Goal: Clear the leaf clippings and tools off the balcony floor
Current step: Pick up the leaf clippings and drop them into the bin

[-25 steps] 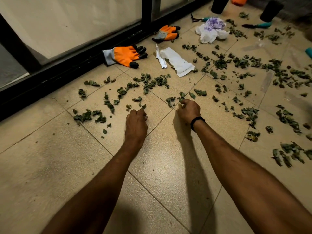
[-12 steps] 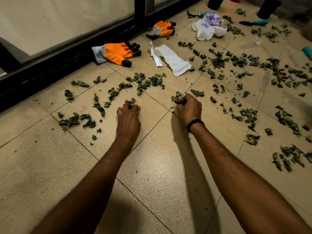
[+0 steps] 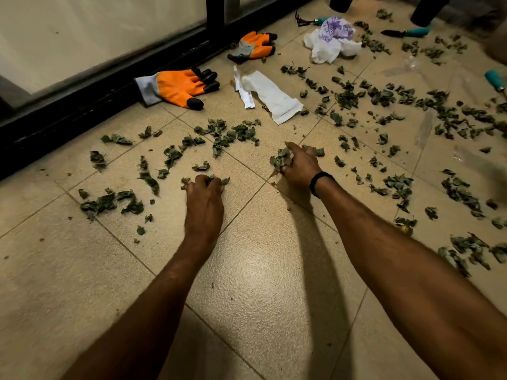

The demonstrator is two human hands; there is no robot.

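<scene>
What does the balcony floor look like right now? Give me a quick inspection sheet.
Surface: glossy beige tiled floor.
Job's things: leaf clippings scattered widely; trowel, hand rake and another teal-handled tool lie at the far side.
Clutter: near glove, far glove, white wrapper, crumpled bag.
Hands: left hand curls on leaf clippings; right hand grips a clump of them.
Cables: nothing seen.
Surroundings: black door frame along the left; dark containers at the far edge.
</scene>
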